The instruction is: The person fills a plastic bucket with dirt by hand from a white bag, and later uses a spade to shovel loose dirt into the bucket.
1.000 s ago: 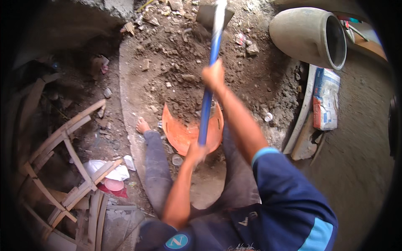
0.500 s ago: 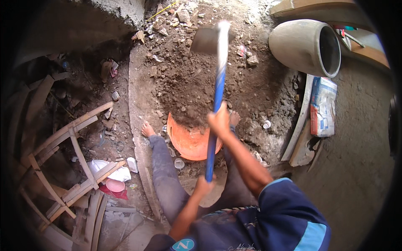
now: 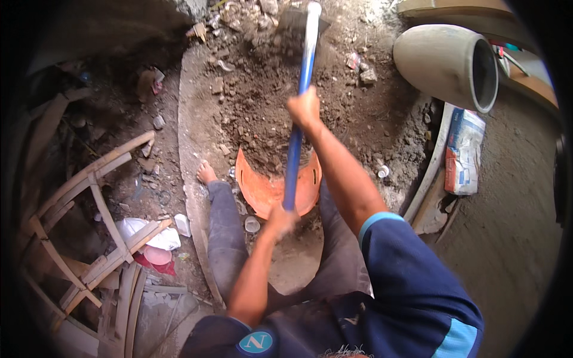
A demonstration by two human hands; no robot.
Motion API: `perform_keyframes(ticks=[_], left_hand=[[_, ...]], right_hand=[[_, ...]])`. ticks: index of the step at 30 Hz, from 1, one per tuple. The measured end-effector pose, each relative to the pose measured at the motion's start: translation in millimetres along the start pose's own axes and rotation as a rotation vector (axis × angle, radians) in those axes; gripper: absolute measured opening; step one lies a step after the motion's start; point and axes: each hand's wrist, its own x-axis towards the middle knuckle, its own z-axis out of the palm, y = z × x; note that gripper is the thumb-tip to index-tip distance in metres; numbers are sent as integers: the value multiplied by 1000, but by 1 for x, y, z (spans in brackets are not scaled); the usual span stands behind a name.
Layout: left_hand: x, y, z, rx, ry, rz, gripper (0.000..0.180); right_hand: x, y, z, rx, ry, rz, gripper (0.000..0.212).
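A hoe (image 3: 296,146) with a long blue handle, whitish toward its head, reaches away from me over the loose soil (image 3: 262,113). My right hand (image 3: 304,109) is wrapped round the middle of the handle. Closer to me, my left hand (image 3: 280,221) grips its lower end. The blade is at the far side of the dirt, smeared by motion; I cannot tell how deep it sits. Between my legs lies an orange plastic scoop-like basin (image 3: 256,197), its far part hidden by soil and the handle crossing in front of it.
A large grey clay-like pot (image 3: 436,64) lies on its side at far right, above a printed paper sack (image 3: 464,152). To my left stand a curved wooden frame (image 3: 107,238), a white plastic bag (image 3: 164,238) and a pink bowl (image 3: 157,255). A bare foot (image 3: 206,172) rests beside the soil.
Both hands and the hoe have moved away from me. The blade, raised into view before, is now farther off over the far soil. The view has shifted slightly.
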Motion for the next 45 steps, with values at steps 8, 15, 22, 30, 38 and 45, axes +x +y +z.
perform_keyframes(ticks=[8,15,22,30,38,45], left_hand=[[-149,-124,50,-130,56,-269,6],[-38,-80,47,236,148,273,17],[132,198,-27,295,224,601,10],[28,42,-15,-53,78,67,12],[-113,-100,40,-142,65,-206,10],[-141,-145,72,358,234,55,14]], right_hand=[[-178,91,-14,-131,-268,18,36],[-106,8,-60,110,-63,-211,37],[120,-198,-58,146,231,-389,18],[27,-59,33,-115,20,-135,39],[-135,66,17,-177,-228,19,40],[-169,128,-24,-180,-39,-311,41]])
